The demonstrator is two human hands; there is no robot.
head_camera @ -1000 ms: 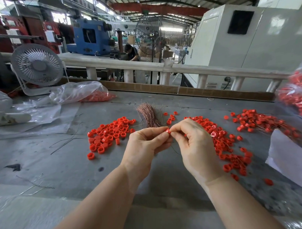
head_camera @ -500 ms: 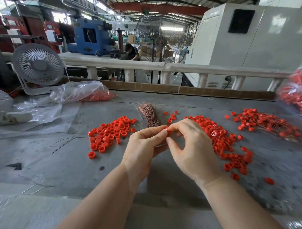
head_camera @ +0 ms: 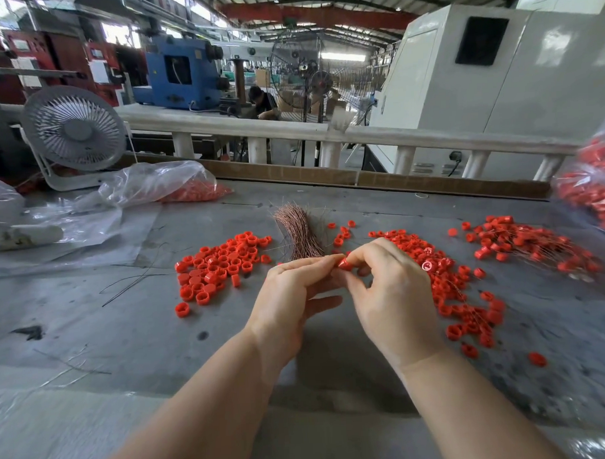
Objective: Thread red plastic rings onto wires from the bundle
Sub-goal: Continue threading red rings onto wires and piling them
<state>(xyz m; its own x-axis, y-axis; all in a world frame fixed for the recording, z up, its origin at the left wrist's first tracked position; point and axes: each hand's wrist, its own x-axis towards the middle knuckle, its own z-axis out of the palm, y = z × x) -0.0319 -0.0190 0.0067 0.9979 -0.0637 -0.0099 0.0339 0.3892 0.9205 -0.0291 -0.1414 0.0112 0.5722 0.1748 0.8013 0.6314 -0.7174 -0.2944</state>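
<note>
A: Head view: how is the step in hand best done?

B: A single red ring (head_camera: 344, 264) is pinched at the fingertips of the right hand (head_camera: 391, 295), thumb and forefinger curled onto it, above the grey table (head_camera: 92, 326). The fingertips of the left hand (head_camera: 289, 298) are brought together right against the ring, as if a wire were held there. By judgement, the wire end should be kept short past the left fingertips so that it stays stiff, and the ring's bore should be turned square to it before anything is pushed through.

A: Where are the supplies kept?

B: The wire bundle (head_camera: 299, 234) is laid just beyond the hands. Loose rings are heaped to its left (head_camera: 220, 263) and to the right past the right hand (head_camera: 447, 279). A further pile (head_camera: 535, 245), far right, appears to be threaded already, fine wires being seen among it.

A: What cannot be made out?

B: The wire in the left fingertips is too thin to be seen, so it cannot be told whether it has entered the ring. The near part of the bundle is covered by the hands. A bag of red parts (head_camera: 598, 184) is cut off at the right edge, and the frame's lower corners are blurred.
</note>
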